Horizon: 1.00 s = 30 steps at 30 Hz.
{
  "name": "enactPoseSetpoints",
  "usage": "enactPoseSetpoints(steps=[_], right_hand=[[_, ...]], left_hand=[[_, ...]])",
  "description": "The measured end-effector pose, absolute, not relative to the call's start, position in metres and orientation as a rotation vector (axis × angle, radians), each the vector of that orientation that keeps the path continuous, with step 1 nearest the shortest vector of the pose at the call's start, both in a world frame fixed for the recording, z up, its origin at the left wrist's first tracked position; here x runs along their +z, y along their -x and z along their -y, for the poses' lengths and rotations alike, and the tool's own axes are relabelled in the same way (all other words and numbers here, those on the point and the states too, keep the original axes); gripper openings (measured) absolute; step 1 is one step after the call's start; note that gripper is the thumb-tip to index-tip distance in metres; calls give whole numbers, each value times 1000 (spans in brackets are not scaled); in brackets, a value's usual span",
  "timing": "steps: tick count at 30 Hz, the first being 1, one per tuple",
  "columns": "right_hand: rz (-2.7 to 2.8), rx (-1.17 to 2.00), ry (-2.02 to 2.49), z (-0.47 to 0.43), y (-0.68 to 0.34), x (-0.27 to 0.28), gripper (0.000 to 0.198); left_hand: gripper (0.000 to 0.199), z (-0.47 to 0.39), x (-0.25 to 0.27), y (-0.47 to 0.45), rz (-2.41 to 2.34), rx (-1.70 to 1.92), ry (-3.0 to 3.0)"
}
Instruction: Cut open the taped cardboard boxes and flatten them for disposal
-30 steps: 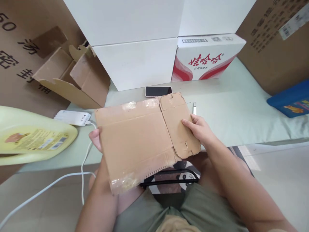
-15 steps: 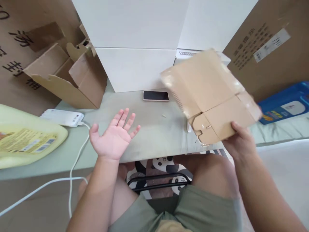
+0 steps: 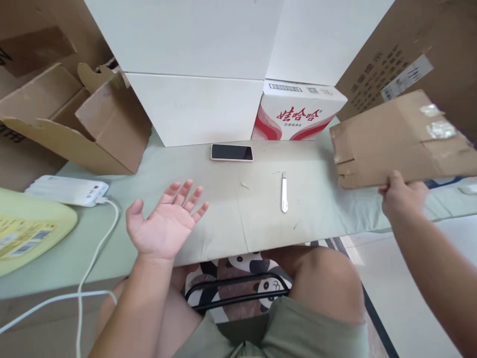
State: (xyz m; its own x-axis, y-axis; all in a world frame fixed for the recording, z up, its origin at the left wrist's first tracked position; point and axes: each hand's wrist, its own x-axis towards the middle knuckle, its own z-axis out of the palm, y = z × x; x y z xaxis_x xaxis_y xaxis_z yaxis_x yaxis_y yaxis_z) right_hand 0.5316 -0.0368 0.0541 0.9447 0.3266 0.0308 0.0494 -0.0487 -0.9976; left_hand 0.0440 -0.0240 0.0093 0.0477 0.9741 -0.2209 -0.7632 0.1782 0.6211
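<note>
My right hand (image 3: 404, 196) grips the lower edge of a flattened cardboard box (image 3: 387, 139), its thumb on the near face. Bits of clear tape shine near the box's upper right. Palm up, my left hand (image 3: 164, 219) is open above the near part of the table, with its fingers spread and nothing in it. Between the two hands a white utility knife (image 3: 284, 193) lies on the pale green tablecloth (image 3: 223, 214). Behind it, a phone (image 3: 231, 152) lies face up, its screen dark.
An open cardboard box (image 3: 119, 129) stands at the left, near a white power bank (image 3: 70, 190) with a cable and a yellow bottle (image 3: 33, 228). White panels (image 3: 194, 109) and a red-and-white carton (image 3: 298, 112) line the back. A blue container (image 3: 443, 182) is mostly hidden behind the flattened box.
My right hand has carried the flattened cardboard box to the right, uncovering the utility knife and the red-and-white carton. My left hand stays open, and the view has shifted slightly.
</note>
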Motion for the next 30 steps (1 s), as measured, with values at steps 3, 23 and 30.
enactPoseSetpoints(steps=[3,23,30], right_hand=[[321,274,1672,-26,-546,70,34],[790,673,1963,-41,-468,48,13],[1541,924,1611,-72,-287,49,24]], left_hand=[[50,21,6,-44,-696,1366,-389],[24,21,3,-34,-573,1411,-411],[33,27,13,-27,-564,1476,-384]])
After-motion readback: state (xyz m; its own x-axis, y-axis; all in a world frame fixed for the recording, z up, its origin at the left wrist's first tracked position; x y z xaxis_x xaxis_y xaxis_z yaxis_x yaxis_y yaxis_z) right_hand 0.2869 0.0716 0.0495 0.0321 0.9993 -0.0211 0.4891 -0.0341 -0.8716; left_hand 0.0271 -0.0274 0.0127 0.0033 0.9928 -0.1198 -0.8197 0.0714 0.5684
